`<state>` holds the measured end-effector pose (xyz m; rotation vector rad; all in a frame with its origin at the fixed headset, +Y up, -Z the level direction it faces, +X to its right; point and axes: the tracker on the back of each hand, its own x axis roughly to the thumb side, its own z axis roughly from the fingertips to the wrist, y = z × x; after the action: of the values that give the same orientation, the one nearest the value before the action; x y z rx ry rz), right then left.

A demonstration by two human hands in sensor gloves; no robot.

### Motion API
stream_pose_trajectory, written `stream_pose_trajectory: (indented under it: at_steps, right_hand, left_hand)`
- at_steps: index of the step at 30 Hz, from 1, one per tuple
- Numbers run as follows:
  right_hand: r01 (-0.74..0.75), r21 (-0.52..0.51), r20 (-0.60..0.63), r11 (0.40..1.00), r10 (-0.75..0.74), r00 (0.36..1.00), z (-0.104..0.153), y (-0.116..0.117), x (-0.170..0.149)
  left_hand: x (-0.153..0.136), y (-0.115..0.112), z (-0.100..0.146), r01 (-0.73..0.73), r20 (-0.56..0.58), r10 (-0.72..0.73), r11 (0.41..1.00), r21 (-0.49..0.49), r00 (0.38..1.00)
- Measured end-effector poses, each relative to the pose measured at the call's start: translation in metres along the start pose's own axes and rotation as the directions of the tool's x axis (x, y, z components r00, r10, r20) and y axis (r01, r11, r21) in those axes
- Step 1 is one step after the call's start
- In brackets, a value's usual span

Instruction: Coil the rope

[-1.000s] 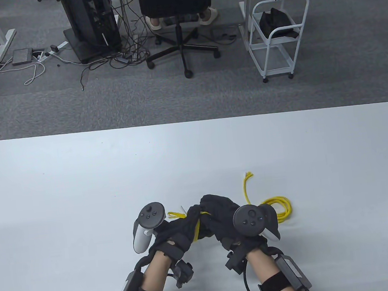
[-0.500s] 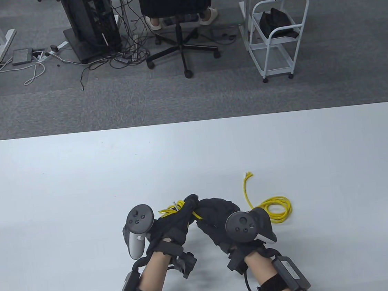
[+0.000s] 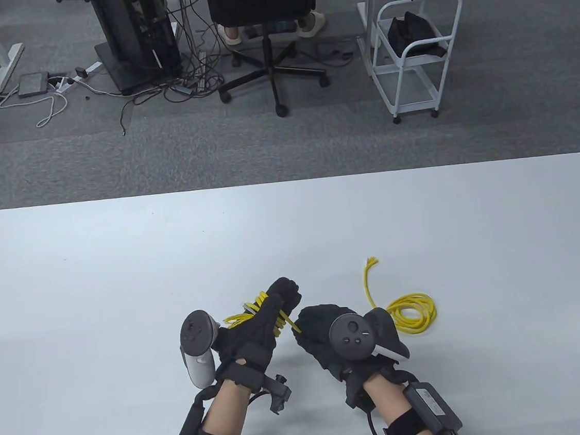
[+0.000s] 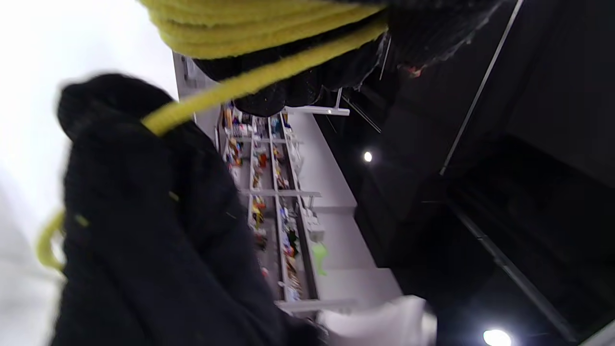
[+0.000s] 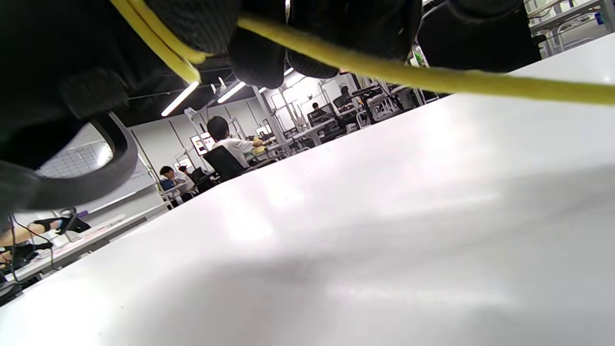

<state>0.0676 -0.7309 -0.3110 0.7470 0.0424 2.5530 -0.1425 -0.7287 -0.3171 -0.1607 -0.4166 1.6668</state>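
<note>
A yellow rope [image 3: 413, 312] lies partly in a loose loop on the white table [image 3: 120, 277], right of my hands, with a frayed end [image 3: 371, 261] pointing away. Several turns of it are wound around my left hand [image 3: 271, 312], whose fingers point away; another frayed end [image 3: 233, 319] sticks out by the tracker. In the left wrist view the turns [image 4: 259, 29] cross the glove. My right hand [image 3: 315, 336] holds the rope strand [image 3: 292, 325] running from the left hand. In the right wrist view the strand [image 5: 432, 79] passes under the gripping fingers [image 5: 259, 57].
The table's far edge [image 3: 286, 182] runs beyond the hands. Past it on the floor stand an office chair [image 3: 266, 33], a computer tower [image 3: 136, 31] and a white cart [image 3: 415, 54].
My left hand has rotated and moved left, its fingers now pointing away with rope turns showing across it. My right hand has shifted left and toward me, following the strand. The loop on the table stayed.
</note>
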Motion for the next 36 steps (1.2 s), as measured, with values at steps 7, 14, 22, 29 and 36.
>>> stream_pose_trajectory:
  at_steps: [7,14,22,29,36]
  right_hand:
    - [-0.017,0.012,-0.055,1.0,0.018,0.998,0.0,-0.001,-0.01]
    - [-0.034,-0.034,-0.112,0.999,0.03,0.993,0.003,-0.01,-0.021]
    - [-0.035,-0.138,-0.16,0.99,0.012,0.987,0.009,-0.027,-0.031]
    - [0.01,-0.212,-0.141,0.977,-0.041,0.989,0.012,-0.034,-0.032]
    - [0.09,-0.233,-0.078,0.968,-0.111,0.991,0.011,-0.033,-0.022]
  left_hand:
    - [-0.001,-0.008,-0.002,-0.136,0.014,0.138,0.987,-0.089,0.99]
    - [-0.003,-0.013,-0.006,-0.01,-0.013,0.008,0.984,-0.177,1.0]
    - [-0.007,-0.019,-0.009,0.114,-0.057,-0.14,0.938,-0.326,0.989]
    - [-0.01,-0.026,-0.011,0.246,-0.092,-0.318,0.86,-0.446,0.944]
    - [-0.018,-0.029,-0.01,0.289,-0.163,-0.412,0.822,-0.49,0.897]
